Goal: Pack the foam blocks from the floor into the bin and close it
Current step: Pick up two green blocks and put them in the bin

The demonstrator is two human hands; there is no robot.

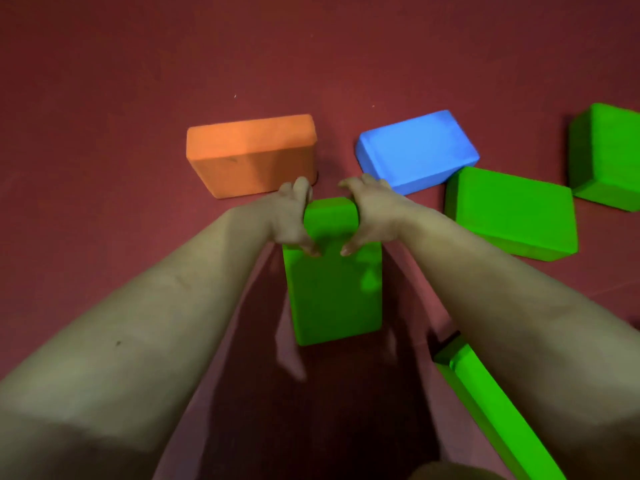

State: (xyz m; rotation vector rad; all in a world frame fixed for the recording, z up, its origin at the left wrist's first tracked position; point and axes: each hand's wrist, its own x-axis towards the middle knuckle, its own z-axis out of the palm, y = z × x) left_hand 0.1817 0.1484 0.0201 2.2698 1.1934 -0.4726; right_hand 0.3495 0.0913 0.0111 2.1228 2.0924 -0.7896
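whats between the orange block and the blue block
Only bare red floor separates the orange block from the blue block in the head view.

Six foam blocks on the red floor. The green block [332, 289] in the near middle stands on end, gripped at its top from both sides. Just past it lies an orange block [251, 154] at far left and a blue block [417, 150] at far right, touching a flat green block [512, 213]. Another green one [606, 154] sits at the right edge, and a tilted green block [491, 410] is nearest on the right.
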